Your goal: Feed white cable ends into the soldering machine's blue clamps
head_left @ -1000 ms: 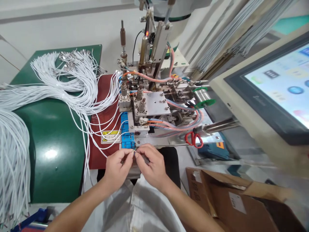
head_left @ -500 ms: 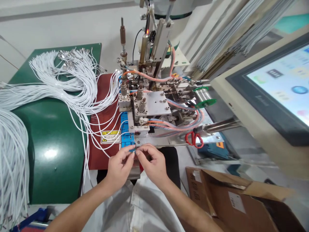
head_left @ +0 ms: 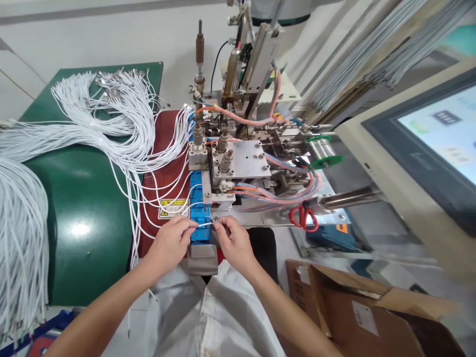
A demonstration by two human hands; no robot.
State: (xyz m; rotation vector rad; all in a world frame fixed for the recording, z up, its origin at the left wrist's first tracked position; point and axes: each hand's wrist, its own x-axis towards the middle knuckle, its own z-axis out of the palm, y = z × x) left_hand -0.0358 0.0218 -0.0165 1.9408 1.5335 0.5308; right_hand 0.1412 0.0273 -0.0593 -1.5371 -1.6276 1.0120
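Head view. White cable is a short straight length spanning the gap between the two hands, over the near part of the blue fixture strip. Left hand: thumb and fingers pinched on the cable at the strip's left edge. Right hand: thumb and forefinger closed at the cable's right end, just past the strip's right edge; the tip itself is hidden by the fingers. Fingertips of the two hands stand apart, with blue strip showing between.

Edges: a grey metal block caps the strip's near end, below and between the wrists. The near edge of the machine's base runs right from the strip; the right hand is close to it. Other white cables lie across the strip farther off, at its left side, and join the large cable bundle. Left fingers are just beside the warning label on the red-brown mat.

Room: the metal top plate and its fittings bound the strip on the far right side. Red scissors handles hang over the base edge, well apart from the right hand. Cardboard box is lower right, a gap of floor and black seat between it and the right wrist. Left forearm passes near the corner of the green table.
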